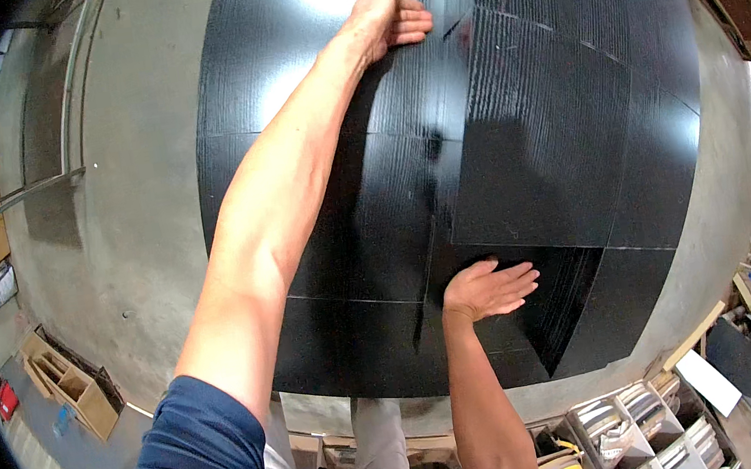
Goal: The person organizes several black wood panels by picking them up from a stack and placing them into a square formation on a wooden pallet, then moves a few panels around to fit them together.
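Left hand (392,21) and right hand (491,289), fingers open and extended, over black boards (350,257).
The boards lie mid-view on a grey surface (134,86), its margin wider left than right; long seams and grain run away from the person.

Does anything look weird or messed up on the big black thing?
A dark slanted patch beside the right hand looks odd against the straight lines on the black surface. It could be just shadow or reflection; I can't tell. I see nothing spilled.
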Demonstrator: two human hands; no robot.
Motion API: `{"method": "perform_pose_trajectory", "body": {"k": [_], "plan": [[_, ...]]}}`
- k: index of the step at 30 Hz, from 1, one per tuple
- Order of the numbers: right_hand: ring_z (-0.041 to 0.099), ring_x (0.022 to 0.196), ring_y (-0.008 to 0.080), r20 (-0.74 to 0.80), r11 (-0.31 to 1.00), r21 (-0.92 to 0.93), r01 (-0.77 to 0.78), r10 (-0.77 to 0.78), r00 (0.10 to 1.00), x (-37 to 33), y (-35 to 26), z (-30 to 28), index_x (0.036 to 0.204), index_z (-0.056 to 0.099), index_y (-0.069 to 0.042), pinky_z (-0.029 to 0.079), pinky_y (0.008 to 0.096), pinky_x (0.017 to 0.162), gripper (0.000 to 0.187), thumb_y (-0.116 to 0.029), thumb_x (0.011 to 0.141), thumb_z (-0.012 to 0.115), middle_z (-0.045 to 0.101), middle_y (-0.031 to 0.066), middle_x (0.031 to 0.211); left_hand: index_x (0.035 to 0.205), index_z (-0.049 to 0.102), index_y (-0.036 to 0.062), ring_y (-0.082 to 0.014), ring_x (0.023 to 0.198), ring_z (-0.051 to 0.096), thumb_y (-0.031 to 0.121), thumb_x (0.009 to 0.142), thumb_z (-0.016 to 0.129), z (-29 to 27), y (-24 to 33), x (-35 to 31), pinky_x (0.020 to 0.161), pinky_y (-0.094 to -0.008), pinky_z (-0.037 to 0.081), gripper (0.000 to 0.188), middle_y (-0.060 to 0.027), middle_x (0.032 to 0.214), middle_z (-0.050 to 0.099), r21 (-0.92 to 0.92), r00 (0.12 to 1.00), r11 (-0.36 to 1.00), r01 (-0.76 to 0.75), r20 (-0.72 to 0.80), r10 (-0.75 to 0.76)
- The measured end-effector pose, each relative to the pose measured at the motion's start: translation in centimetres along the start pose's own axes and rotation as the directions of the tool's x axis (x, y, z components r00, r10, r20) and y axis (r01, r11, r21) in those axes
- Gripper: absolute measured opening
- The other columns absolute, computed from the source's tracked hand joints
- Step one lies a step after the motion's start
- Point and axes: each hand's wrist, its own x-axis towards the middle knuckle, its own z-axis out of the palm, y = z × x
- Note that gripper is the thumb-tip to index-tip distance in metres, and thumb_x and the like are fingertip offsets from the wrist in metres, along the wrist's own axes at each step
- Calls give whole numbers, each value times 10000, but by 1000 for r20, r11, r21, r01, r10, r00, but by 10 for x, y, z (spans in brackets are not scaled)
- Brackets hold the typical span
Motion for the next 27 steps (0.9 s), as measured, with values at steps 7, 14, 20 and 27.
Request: {"method": "perform_pose_trajectory", "body": {"k": [7, 14, 20, 27], "plan": [[108, 1369, 399, 25, 1000, 19, -6, 6, 1000, -2, -5, -3, 1402, 178, 52, 114, 541, 1084, 615, -275, 912, 353, 134, 242, 1475, 1130, 495, -132, -288, 912, 642, 461, 972, 224, 5, -13, -3, 729, -338, 560, 670, -259, 1055, 603, 20, 1000, 1000, 21, 21, -21], [127, 1369, 389, 46, 1000, -16, -16, 17, 999, -5, -4, -5, 1401, 186, 48, 144, 535, 1081, 601, -273, 920, 348, 153, 232, 1473, 1124, 509, -133, -294, 888, 647, 444, 975, 239, 4, -17, -1, 729, -335, 556, 654, -254, 1023, 618, -31, 990, 991, -127, -68, 125], [126, 1368, 389, 46, 1000, -6, -23, 23, 999, -1, -12, -5, 1401, 183, 44, 146, 535, 1081, 591, -255, 921, 356, 157, 229, 1472, 1126, 508, -132, -282, 891, 644, 399, 978, 265, -12, -8, 4, 746, -335, 553, 603, -243, 1028, 619, -141, 953, 971, -195, -260, 154], [150, 1361, 397, 15, 998, -57, -25, 25, 1000, 2, -7, -2, 1392, 207, 49, 161, 542, 1073, 594, -272, 919, 369, 180, 238, 1462, 1077, 529, -130, -272, 838, 648, 355, 971, 301, -3, -3, 11, 699, -344, 545, 546, -234, 994, 627, -95, 932, 971, -218, -316, 178]]}}
